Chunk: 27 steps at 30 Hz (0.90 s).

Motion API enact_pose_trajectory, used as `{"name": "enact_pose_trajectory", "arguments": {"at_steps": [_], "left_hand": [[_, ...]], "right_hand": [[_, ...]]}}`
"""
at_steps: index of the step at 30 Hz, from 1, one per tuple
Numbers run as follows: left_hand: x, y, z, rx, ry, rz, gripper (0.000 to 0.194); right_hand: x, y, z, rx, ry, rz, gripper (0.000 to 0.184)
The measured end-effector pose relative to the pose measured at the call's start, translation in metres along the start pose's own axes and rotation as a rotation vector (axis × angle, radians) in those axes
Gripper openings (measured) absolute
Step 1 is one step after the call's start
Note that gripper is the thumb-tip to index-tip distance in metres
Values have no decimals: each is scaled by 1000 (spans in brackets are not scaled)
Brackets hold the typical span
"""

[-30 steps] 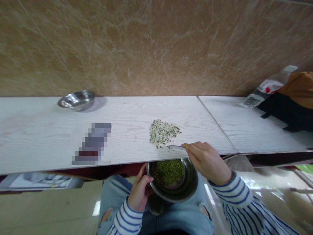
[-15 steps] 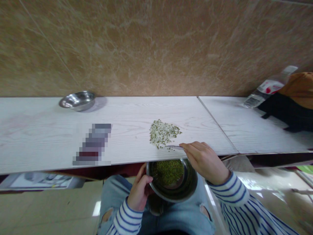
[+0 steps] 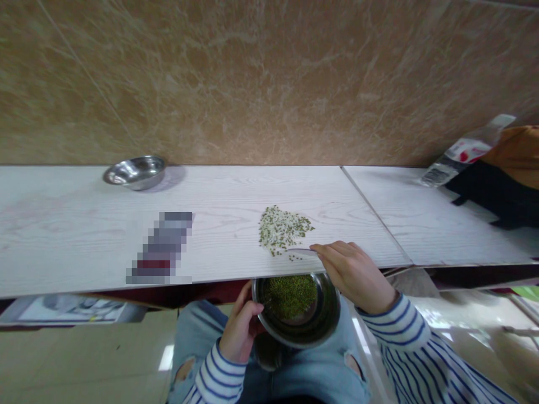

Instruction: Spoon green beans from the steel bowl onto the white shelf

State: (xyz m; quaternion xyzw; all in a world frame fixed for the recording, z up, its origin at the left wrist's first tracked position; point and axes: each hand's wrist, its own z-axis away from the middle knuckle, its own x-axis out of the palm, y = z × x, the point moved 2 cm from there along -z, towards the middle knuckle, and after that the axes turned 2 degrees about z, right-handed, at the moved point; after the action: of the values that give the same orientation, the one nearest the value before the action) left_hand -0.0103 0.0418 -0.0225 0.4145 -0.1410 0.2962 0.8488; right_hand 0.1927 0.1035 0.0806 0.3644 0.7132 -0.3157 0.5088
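My left hand [image 3: 242,326] grips the left rim of a metal bowl [image 3: 330,325], thumb on the edge. The bowl is tilted below the table's front edge and holds many mung beans [image 3: 292,294]. Above its right side, my right hand [image 3: 356,274] is closed on a thin, flat tool [image 3: 302,251], its kind not clear. The tool's tip lies at the near edge of a pile of white grains mixed with green beans [image 3: 282,227], spread on the white table [image 3: 219,224]. A few loose beans lie just below the tip.
An upright-rimmed steel bowl [image 3: 137,174] stands near the wall at the back left. A pixelated flat object [image 3: 162,247] lies left of the pile. On the right, a clear bottle [image 3: 463,151] leans by a black and brown bag [image 3: 501,185]. A seam crosses the table.
Over the last second my right hand and the tool have shifted very slightly left and up. The left hand, the bowl and the pile look the same.
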Motion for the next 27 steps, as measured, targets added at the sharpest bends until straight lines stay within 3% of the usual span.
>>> {"name": "enact_pose_trajectory", "arguments": {"at_steps": [27], "left_hand": [[-1, 1, -2, 4, 1, 25, 59]], "right_hand": [[9, -8, -12, 4, 5, 29, 28]]}}
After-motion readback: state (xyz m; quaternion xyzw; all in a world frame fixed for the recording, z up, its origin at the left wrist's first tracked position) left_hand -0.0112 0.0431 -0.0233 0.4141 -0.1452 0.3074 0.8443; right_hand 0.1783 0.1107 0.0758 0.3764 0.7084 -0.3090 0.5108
